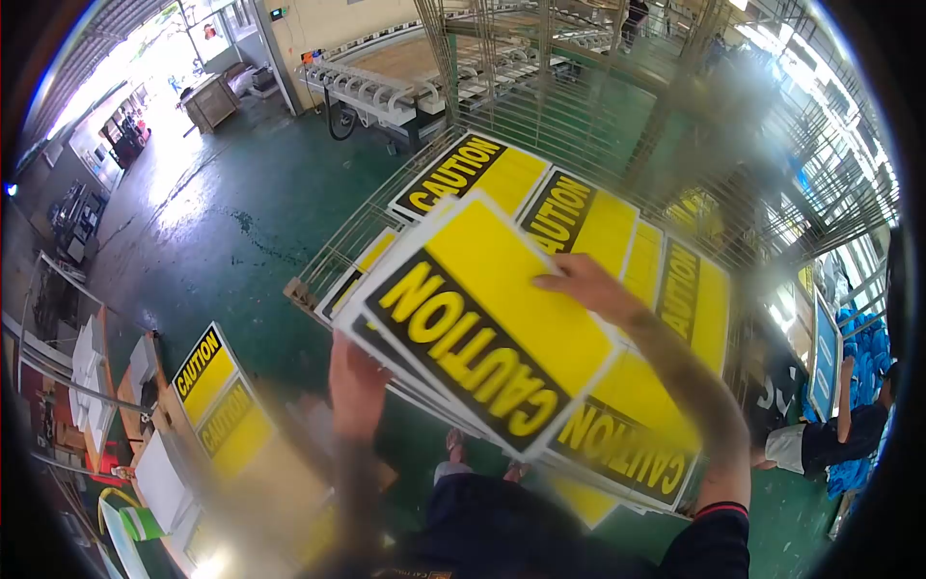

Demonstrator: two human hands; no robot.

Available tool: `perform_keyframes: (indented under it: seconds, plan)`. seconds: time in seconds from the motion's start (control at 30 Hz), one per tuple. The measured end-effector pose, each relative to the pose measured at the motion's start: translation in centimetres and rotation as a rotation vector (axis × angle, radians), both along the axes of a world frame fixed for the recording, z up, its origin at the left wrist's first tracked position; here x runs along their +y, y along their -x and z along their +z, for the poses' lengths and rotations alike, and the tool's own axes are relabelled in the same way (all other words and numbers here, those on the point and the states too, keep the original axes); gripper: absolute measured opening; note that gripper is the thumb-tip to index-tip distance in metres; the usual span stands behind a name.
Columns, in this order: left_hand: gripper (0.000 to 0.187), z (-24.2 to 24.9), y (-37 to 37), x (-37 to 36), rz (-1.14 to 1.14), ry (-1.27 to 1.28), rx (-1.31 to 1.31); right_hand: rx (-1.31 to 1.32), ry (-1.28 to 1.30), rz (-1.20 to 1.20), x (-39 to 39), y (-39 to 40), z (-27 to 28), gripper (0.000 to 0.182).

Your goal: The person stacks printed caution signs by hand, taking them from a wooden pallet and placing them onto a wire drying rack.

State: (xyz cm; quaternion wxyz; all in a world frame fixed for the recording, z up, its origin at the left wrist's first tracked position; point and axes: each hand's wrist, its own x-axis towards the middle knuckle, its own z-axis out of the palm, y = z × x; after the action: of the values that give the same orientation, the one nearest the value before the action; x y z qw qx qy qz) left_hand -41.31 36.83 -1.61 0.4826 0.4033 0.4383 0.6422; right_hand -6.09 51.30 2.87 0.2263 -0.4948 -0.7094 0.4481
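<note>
A stack of yellow and black caution signs (pixel 492 323) is tilted in front of me. My left hand (pixel 357 381) grips the stack at its left edge, the fingers partly hidden beneath it. My right hand (pixel 590 289) lies at the upper right edge of the top sign, thumb and fingers closed on that edge. Under and beyond the stack, more caution signs (pixel 699 299) lie in rows on a wire rack (pixel 347 241).
Wire shelves (pixel 617 125) rise behind the signs. At the lower left stands a table (pixel 280 434) with two caution signs (pixel 214 396). A long machine (pixel 386 96) is at the back. A person (pixel 839 439) is at the right, near blue items.
</note>
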Motion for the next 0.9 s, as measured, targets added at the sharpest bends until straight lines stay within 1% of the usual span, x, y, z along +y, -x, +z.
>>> perform_keyframes:
  seconds: [0.03,0.07,0.1,0.13,0.17,0.2,0.27,0.33,0.37,0.4,0.43,0.47,0.5,0.57,0.6,0.7,0.8,0.9]
  plan:
    - [0.039,0.7,1.5,-1.2,0.116,0.086,0.257,-0.098,-0.096,0.075,1.8,2.4,-0.8,0.046]
    - [0.044,-1.5,3.5,-2.2,0.063,0.250,-0.071,-0.172,-0.082,0.116,3.7,4.5,-2.3,0.053]
    - [0.043,-4.2,3.8,-3.4,0.159,0.284,-0.007,-0.248,-0.068,0.158,5.3,6.2,-4.0,0.060]
    - [0.041,-7.2,3.9,-4.6,0.255,0.315,0.058,-0.303,-0.152,0.140,6.2,7.4,-5.5,0.063]
    - [0.040,-8.5,3.8,-5.0,0.352,0.348,0.124,-0.355,-0.233,0.120,6.6,8.6,-7.0,0.066]
    - [0.042,-7.6,3.2,-5.0,0.298,0.358,0.084,-0.408,-0.313,0.102,6.5,9.6,-7.9,0.070]
    - [0.046,-5.5,1.0,-5.8,0.199,0.376,0.005,-0.489,-0.362,0.075,6.5,10.0,-8.9,0.072]
    - [0.044,-4.7,-1.0,-6.3,0.094,0.266,-0.061,-0.551,-0.408,0.052,6.3,9.7,-9.4,0.072]
    - [0.043,-6.5,-1.5,-6.3,0.054,0.315,-0.110,-0.560,-0.440,0.049,6.5,9.8,-9.6,0.072]
    - [0.045,-6.1,-2.2,-6.6,0.069,0.365,-0.201,-0.583,-0.450,0.028,5.9,10.0,-8.6,0.074]
    - [0.045,-7.4,-2.9,-6.5,0.133,0.272,-0.242,-0.580,-0.464,0.054,6.5,9.9,-9.3,0.073]
    - [0.050,-8.5,-2.9,-6.3,0.112,0.268,-0.253,-0.504,-0.516,0.043,6.4,9.4,-10.1,0.071]
    - [0.044,-7.6,-2.5,-5.8,0.094,0.273,-0.269,-0.434,-0.554,0.021,6.1,9.3,-10.5,0.069]
    - [0.032,-4.7,-2.6,-5.8,0.020,0.298,-0.313,-0.462,-0.454,0.012,4.8,9.8,-8.5,0.067]
    - [0.035,-3.7,-2.7,-6.0,0.023,0.363,-0.320,-0.484,-0.396,0.001,4.1,9.7,-7.4,0.065]
    - [0.039,-2.2,-3.3,-7.0,0.018,0.429,-0.479,-0.604,-0.180,0.054,3.0,10.0,-4.6,0.063]
    - [0.043,-4.1,-4.2,-7.8,0.090,0.463,-0.597,-0.498,-0.057,0.051,2.8,9.7,-3.9,0.063]
    - [0.061,-3.3,-4.4,-9.3,0.061,0.390,-0.579,-0.452,-0.417,0.031,1.4,9.1,-6.2,0.062]
